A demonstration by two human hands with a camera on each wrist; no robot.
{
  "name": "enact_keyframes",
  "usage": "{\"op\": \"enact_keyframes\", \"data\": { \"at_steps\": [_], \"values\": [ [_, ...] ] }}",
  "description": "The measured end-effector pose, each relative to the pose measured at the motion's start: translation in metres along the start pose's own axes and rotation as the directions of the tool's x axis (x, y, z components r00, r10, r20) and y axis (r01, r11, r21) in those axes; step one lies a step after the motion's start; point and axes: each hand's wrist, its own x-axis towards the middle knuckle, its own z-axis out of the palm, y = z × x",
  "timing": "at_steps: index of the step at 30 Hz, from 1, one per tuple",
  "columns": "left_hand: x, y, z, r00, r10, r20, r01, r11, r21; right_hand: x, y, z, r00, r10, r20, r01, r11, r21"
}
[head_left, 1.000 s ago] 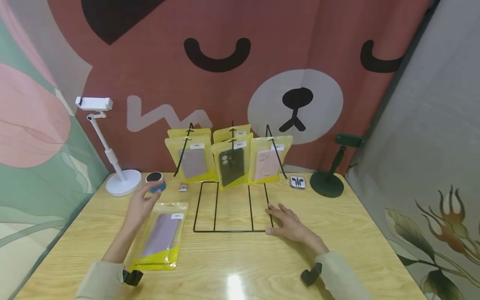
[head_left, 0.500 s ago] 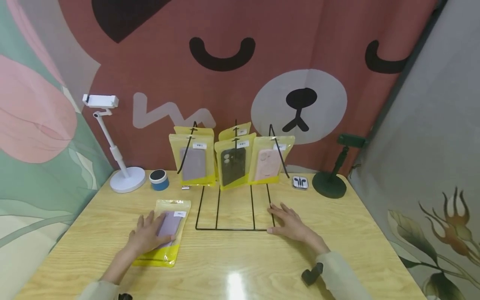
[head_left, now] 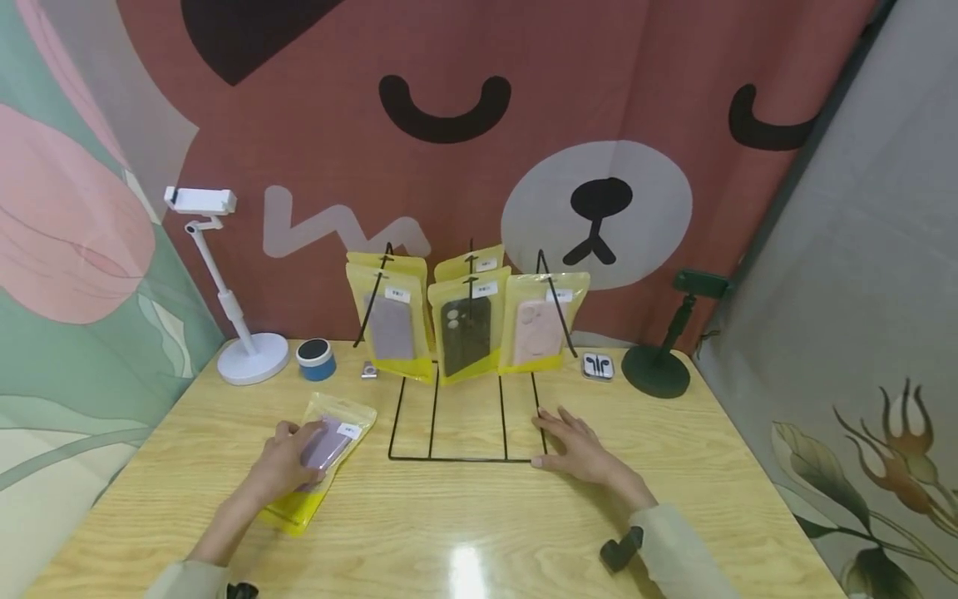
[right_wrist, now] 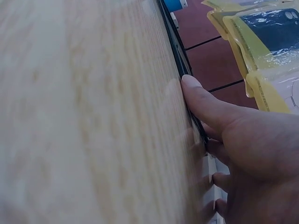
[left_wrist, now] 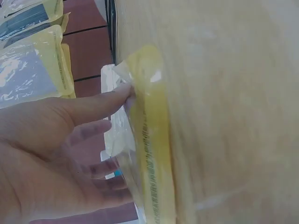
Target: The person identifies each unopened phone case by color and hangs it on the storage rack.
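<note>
A clear-and-yellow packaged phone case (head_left: 323, 445), purple inside and with a white label, lies at an angle on the left side of the table. My left hand (head_left: 280, 466) grips it across its width; in the left wrist view the thumb presses one edge while the other fingers reach the far side, partly hidden. A black wire display rack (head_left: 449, 459) stands at the centre. My right hand (head_left: 580, 449) rests at the right front corner of its base, thumb and fingertips touching the wire, fingers relaxed. Several packaged phone cases hang on its hooks, including a black one (head_left: 466, 329) and a pink one (head_left: 537, 329).
A white phone stand (head_left: 253, 359) and a blue-and-white round speaker-like object (head_left: 316, 359) stand at the back left. A small silver item (head_left: 369, 370) lies near the rack. Boxed earphones (head_left: 597, 366) and a dark green phone stand (head_left: 656, 368) are at the back right.
My left hand has come down from beside the round object onto the packaged phone case and now grips it, turning it clockwise. The front left hanging package has swung slightly. The right hand stays put.
</note>
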Motion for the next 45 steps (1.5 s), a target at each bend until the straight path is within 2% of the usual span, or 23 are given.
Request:
{"op": "enact_keyframes", "data": {
  "at_steps": [6,9,15,18,21,24,28,33,34,36,38,40,42,43,44,45],
  "values": [
    [-0.002,-0.004,-0.002,0.999,-0.012,-0.05,0.014,0.999,0.048,-0.001,0.0,0.004,1.0,-0.003,0.006,0.003,1.0,0.007],
    [-0.001,-0.009,-0.004,0.998,-0.008,-0.06,0.01,0.999,0.036,-0.001,0.0,0.005,1.0,-0.002,0.007,0.002,1.0,0.012],
    [0.0,-0.02,-0.017,0.995,0.042,-0.094,-0.054,0.991,-0.124,-0.001,0.0,0.007,1.0,0.0,0.006,0.0,1.0,0.01],
    [-0.005,-0.02,-0.031,0.991,0.034,-0.126,-0.061,0.975,-0.215,0.0,0.0,0.007,1.0,-0.003,0.01,0.002,1.0,0.01],
    [-0.013,-0.014,-0.049,0.982,0.018,-0.19,-0.073,0.955,-0.286,0.0,-0.001,0.006,1.0,-0.013,0.007,0.013,1.0,0.013],
    [-0.022,-0.007,-0.068,0.957,0.016,-0.291,-0.107,0.947,-0.301,0.0,-0.001,0.004,1.0,-0.022,0.005,0.022,1.0,0.019],
    [-0.036,0.006,-0.087,0.909,0.049,-0.414,-0.194,0.929,-0.314,0.0,-0.001,0.002,1.0,-0.024,0.006,0.024,1.0,0.009],
    [-0.054,0.025,-0.102,0.855,0.089,-0.512,-0.293,0.896,-0.333,0.001,0.001,-0.001,1.0,-0.016,-0.004,0.016,1.0,-0.012],
    [-0.057,0.028,-0.104,0.843,0.095,-0.529,-0.321,0.879,-0.354,0.001,0.001,-0.002,1.0,-0.012,-0.001,0.012,1.0,-0.008],
    [-0.063,0.034,-0.107,0.835,0.086,-0.543,-0.367,0.823,-0.434,0.001,0.001,-0.003,1.0,-0.013,0.004,0.013,1.0,-0.004],
    [-0.064,0.037,-0.108,0.815,0.136,-0.563,-0.483,0.696,-0.532,0.001,0.001,-0.003,1.0,-0.01,0.008,0.01,1.0,-0.007],
    [-0.063,0.043,-0.107,0.814,0.167,-0.557,-0.536,0.584,-0.609,0.001,0.001,-0.004,1.0,-0.014,0.006,0.014,1.0,-0.01],
    [-0.059,0.047,-0.103,0.796,0.237,-0.557,-0.593,0.489,-0.64,0.002,0.001,-0.004,1.0,-0.013,0.001,0.013,1.0,-0.013],
    [-0.056,0.049,-0.101,0.784,0.278,-0.554,-0.616,0.455,-0.644,0.002,0.001,-0.003,1.0,-0.014,-0.002,0.014,1.0,-0.011],
    [-0.055,0.052,-0.099,0.794,0.277,-0.541,-0.602,0.489,-0.632,0.002,0.001,-0.003,1.0,-0.014,-0.001,0.014,1.0,-0.006],
    [-0.053,0.054,-0.096,0.799,0.287,-0.529,-0.594,0.51,-0.622,0.001,0.001,-0.003,1.0,-0.015,-0.001,0.015,1.0,-0.001]
  ]
}}
